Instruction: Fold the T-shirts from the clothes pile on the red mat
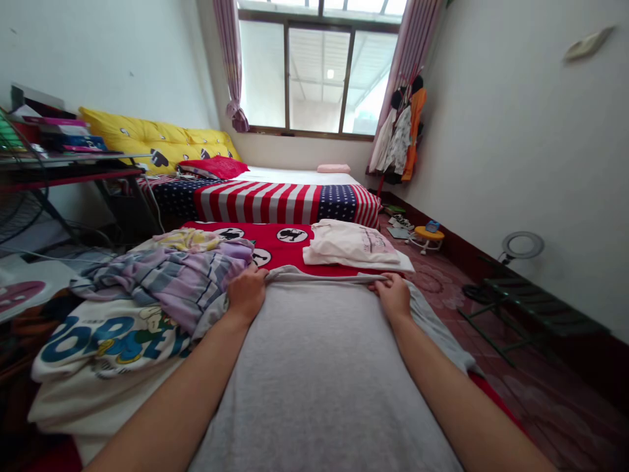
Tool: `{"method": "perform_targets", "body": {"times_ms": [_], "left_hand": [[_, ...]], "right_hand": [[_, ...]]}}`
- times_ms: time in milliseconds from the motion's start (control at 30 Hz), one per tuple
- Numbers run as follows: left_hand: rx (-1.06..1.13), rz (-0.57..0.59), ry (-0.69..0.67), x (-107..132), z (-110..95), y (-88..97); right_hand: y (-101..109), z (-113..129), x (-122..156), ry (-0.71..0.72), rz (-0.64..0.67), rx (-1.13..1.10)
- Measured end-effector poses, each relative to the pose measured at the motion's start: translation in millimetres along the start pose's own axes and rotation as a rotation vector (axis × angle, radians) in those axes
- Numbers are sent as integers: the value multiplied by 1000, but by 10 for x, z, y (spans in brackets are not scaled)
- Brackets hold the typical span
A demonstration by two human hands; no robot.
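Note:
A grey shirt [327, 367] lies spread toward me over a red cloth [275, 246] with black and white round prints. My left hand [247, 292] pinches its far edge on the left, the fingers closed on the fabric. On the right, my right hand [393, 295] grips the same far edge between thumb and fingers. Part of the grey fabric hangs out past my right wrist. Just beyond the edge sits a folded white-pink garment [351, 244]. Beside my left hand is a heap with a plaid garment [181, 278] and a white printed shirt [113, 354].
A bed with a striped and starred cover [265, 202] stands beneath the window. At left is a cluttered desk [122, 172]. On the right floor are a dark green folding stool [535, 305], a ring light [523, 244] and a small orange stool [429, 233].

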State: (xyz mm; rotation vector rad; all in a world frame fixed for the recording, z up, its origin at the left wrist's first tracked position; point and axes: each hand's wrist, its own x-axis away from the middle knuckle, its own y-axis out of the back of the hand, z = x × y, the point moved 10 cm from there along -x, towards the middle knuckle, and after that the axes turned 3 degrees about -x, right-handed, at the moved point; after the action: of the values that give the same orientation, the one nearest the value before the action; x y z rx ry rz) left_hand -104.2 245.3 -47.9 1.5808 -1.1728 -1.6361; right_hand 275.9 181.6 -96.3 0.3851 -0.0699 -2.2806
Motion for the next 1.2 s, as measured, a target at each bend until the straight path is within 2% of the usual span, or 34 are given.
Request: {"method": "perform_targets", "body": {"times_ms": [33, 100, 200, 267, 333, 400, 433, 500, 633, 733, 833, 1000, 1100, 1200], "left_hand": [[-15, 8, 6, 22, 13, -63], [-40, -28, 15, 45, 29, -67], [-35, -130, -43, 68, -70, 89], [73, -175, -137, 110, -229, 180], [277, -141, -266, 169, -445, 181], [481, -42, -353, 203, -638, 104], [541, 11, -347, 189, -688, 44], [561, 79, -244, 83, -672, -80], [444, 92, -38, -284, -475, -221], [382, 151, -5, -523, -418, -356], [345, 221, -8, -638, -417, -479], [281, 110, 51, -646, -378, -404], [275, 115, 19, -519, -507, -406], [254, 175, -40, -279, -718, -409]], "right_hand": [[3, -61, 9, 22, -19, 13], [21, -118, 16, 66, -48, 39], [29, -70, 18, 129, -51, 100], [14, 22, 38, 183, -38, 149], [-12, 128, 79, 242, -21, 184], [-42, 216, 128, 290, -6, 204], [-64, 251, 151, 311, 7, 215], [-131, 296, 189, 343, 52, 241], [-265, 315, 226, 373, 150, 307], [-288, 307, 227, 379, 165, 338], [-292, 291, 224, 377, 176, 338], [-321, 297, 231, 418, 204, 329], [-407, 300, 257, 466, 276, 391], [-485, 276, 275, 481, 350, 452]]}}
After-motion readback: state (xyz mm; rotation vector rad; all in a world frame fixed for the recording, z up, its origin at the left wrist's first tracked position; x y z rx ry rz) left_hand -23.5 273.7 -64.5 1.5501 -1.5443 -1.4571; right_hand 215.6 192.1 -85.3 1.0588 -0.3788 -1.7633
